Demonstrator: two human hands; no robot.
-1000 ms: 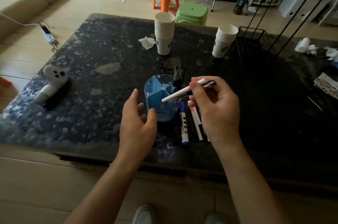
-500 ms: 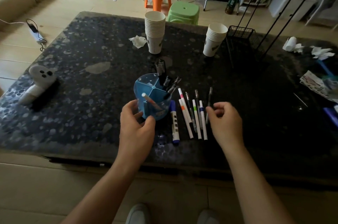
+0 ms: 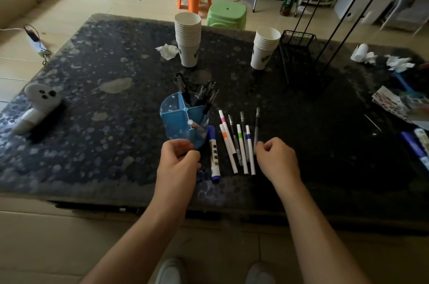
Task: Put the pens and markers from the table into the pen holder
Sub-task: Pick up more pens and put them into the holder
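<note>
Left hand cups the blue pen holder near the table's front edge — right hand, loosely curled and empty, likely reaches next for the clear pen.

left hand: forearm extended forward, fingers curled, thumb up, loose grip
right hand: forearm extended, fingers curled inward, holding nothing

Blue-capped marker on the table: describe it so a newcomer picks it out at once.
Find the blue pen holder near the front middle of the dark table. Right beside it starts a row of pens lying flat. The blue-capped marker is the row's leftmost item, nearest the holder and the left hand: the thickest barrel, blue at both ends, with black blocks printed on its white body.
</note>
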